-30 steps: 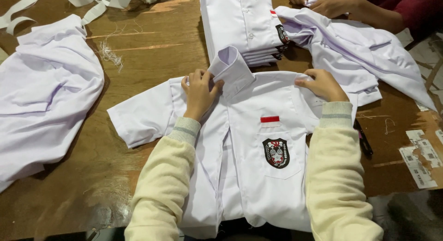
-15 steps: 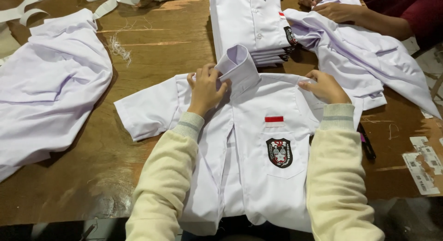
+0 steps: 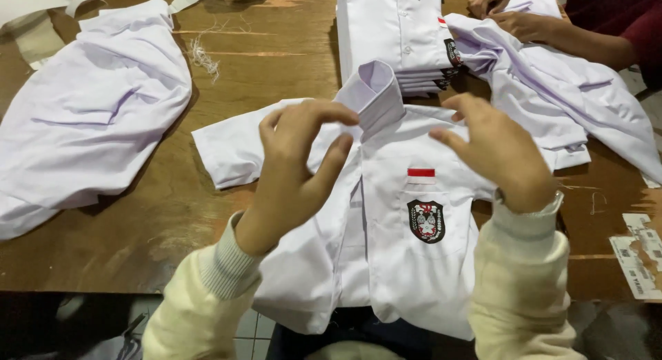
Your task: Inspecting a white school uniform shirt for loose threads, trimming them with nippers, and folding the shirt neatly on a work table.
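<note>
Both hands hover half open above the white shirt (image 3: pixel 386 250) lying front-up at the near tabletop (image 3: pixel 276 63) edge. The left hand (image 3: pixel 293 170) and the right hand (image 3: pixel 500 153) hold nothing. A folded shirt stack (image 3: pixel 393 36) lies beyond; a loose shirt (image 3: pixel 89 112) lies left.

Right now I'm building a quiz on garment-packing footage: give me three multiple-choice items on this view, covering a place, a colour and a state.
1. Where is the stack of folded shirts?
A. Beyond the collar
B. On the floor
C. Under the left sleeve

2. What colours is the small flag patch?
A. Blue and yellow
B. Red and white
C. All green

3. How are the left hand and right hand?
A. Flat on the shirt
B. Raised, fingers spread
C. Gripping scissors

Answers: 1 A, the stack lies past the collar on the wooden table. 2 B, red band over white. 3 B, both hover open above the shirt.
</note>
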